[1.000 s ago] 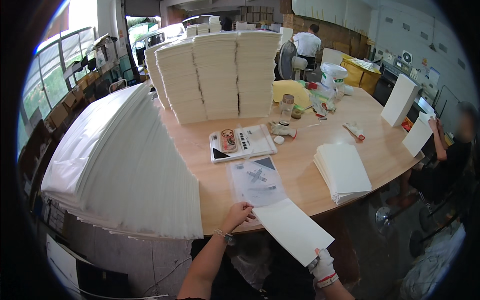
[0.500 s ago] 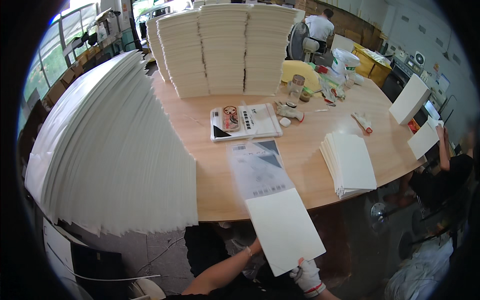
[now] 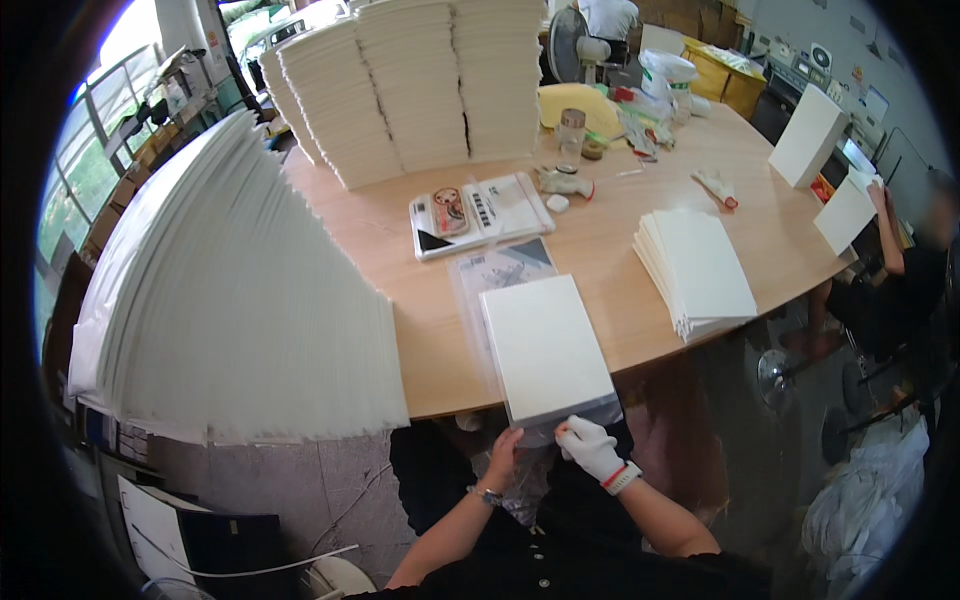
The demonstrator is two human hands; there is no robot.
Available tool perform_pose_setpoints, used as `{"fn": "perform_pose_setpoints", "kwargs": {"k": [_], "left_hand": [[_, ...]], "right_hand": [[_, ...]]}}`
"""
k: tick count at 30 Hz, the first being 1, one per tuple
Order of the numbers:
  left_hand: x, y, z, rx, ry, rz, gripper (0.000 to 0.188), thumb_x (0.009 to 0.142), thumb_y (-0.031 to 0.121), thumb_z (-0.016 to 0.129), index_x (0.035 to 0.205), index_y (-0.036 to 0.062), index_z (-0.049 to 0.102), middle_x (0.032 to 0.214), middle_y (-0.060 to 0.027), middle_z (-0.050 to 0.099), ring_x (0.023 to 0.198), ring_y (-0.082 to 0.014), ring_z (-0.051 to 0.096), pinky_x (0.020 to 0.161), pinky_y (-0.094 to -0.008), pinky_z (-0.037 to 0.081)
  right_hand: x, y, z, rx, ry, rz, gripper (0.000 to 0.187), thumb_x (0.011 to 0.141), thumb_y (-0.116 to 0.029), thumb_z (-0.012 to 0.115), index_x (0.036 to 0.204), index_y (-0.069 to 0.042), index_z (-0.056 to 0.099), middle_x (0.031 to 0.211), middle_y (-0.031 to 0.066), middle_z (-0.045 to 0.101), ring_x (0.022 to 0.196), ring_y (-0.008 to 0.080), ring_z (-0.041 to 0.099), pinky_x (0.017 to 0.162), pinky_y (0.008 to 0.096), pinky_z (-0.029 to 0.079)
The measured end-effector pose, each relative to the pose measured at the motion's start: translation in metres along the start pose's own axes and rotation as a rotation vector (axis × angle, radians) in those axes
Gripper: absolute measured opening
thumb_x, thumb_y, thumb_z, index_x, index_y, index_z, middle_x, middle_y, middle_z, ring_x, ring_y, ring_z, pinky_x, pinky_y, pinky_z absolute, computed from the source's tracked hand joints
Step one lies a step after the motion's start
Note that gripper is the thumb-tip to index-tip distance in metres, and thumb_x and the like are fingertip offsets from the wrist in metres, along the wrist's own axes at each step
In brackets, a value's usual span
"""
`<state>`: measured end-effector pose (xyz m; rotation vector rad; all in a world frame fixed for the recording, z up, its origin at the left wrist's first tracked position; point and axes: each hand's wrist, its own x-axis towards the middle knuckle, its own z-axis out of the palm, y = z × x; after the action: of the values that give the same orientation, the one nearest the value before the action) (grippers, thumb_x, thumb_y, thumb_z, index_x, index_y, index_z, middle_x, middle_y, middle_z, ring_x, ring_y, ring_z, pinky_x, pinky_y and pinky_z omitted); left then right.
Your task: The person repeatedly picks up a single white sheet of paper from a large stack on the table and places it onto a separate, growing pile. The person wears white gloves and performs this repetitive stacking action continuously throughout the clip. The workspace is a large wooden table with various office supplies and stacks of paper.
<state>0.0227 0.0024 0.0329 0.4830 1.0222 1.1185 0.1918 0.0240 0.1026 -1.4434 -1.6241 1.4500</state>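
A white rectangular sheet stack or board [image 3: 548, 345] lies at the table's front edge, its near end reaching over it. A clear plastic bag [image 3: 597, 412] shows past the board's near end and along its left side. My bare left hand [image 3: 503, 458] pinches the bag's left near corner. In a white glove, my right hand [image 3: 592, 447] is closed on the bag's near edge, just below the board. Beyond the board's far end lies a printed sheet with a dark corner [image 3: 510, 262], seen through clear plastic.
Tall stacks of white sheets stand at the left [image 3: 240, 300] and back [image 3: 420, 90]. A smaller white stack [image 3: 700, 265] lies at right. Farther back are a packaged pad [image 3: 510, 205], a glove [image 3: 715, 187] and a jar [image 3: 570, 135]. A co-worker sits at far right.
The board has moved away from me onto the table, with clear plastic now around its near end. My left hand has come out from beneath the board; both hands grip the bag's near edge.
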Motion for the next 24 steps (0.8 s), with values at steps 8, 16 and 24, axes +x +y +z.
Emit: {"fn": "perform_pose_setpoints", "kwargs": {"k": [8,16,24], "left_hand": [[0.009,-0.025,-0.008,-0.067,0.106,-0.055,0.034,0.087,0.030,0.037,0.094,0.0041,0.057,0.089,-0.0048,0.060,0.074,-0.0162,0.058,0.068,-0.0277,0.045],[0.002,-0.017,-0.037,0.315,-0.020,0.132,0.035,0.084,0.020,0.040,0.108,-0.0036,0.048,0.101,-0.0128,0.058,0.091,-0.0249,0.056,0.080,-0.0350,0.042],[-0.014,0.045,-0.005,1.564,0.137,0.995,0.053,0.066,0.007,0.065,0.116,0.0100,0.049,0.115,-0.0165,0.042,0.106,-0.0313,0.040,0.089,-0.0392,0.035]], "right_hand": [[0.030,-0.002,0.041,-0.662,-0.009,-0.550,0.012,0.071,-0.018,0.056,0.074,-0.007,0.055,0.078,0.0123,0.053,0.073,0.0315,0.055,0.062,0.0402,0.046],[-0.012,0.103,-0.216,-1.115,0.367,0.480,0.018,0.079,-0.019,0.046,0.084,-0.005,0.055,0.081,0.0126,0.057,0.077,0.0202,0.057,0.066,0.0304,0.047],[-0.005,0.031,-0.101,-0.682,0.346,-0.538,0.025,0.074,-0.016,0.057,0.099,-0.010,0.056,0.090,0.0106,0.056,0.085,0.0273,0.055,0.066,0.0343,0.046]]}}
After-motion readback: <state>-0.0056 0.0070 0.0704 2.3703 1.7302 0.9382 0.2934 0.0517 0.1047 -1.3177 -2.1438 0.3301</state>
